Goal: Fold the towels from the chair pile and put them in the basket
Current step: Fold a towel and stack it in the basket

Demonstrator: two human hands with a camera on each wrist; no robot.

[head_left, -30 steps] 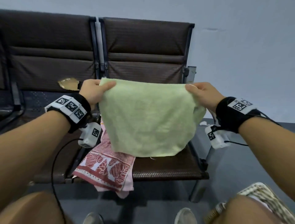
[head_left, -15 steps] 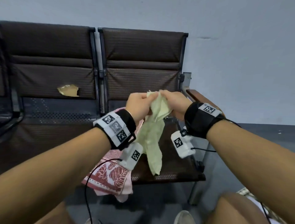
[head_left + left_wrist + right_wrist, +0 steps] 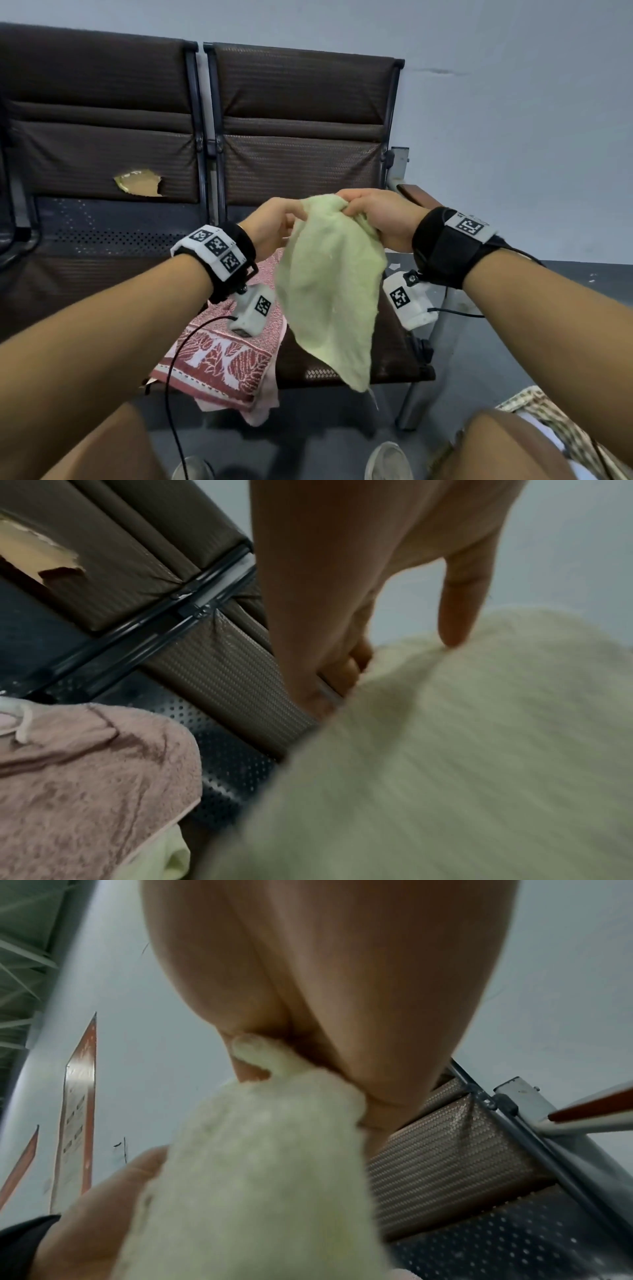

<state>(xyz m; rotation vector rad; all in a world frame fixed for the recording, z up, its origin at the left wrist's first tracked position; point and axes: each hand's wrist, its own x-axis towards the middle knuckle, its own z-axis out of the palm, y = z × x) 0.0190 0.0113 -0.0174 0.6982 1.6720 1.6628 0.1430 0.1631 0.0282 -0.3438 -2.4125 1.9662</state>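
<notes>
Both forearms reaching forward, left hand and right hand close together, fingers pinching the green towel's top edge

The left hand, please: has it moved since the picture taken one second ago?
Yes. The left hand has moved right, from in front of the frame bars between the two chair backs to meet the right hand at the green towel.

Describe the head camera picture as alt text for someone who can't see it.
Two hands, left hand and right hand, hold a pale green towel by its top edge above a brown chair. A red patterned towel lies on the seat.
</notes>
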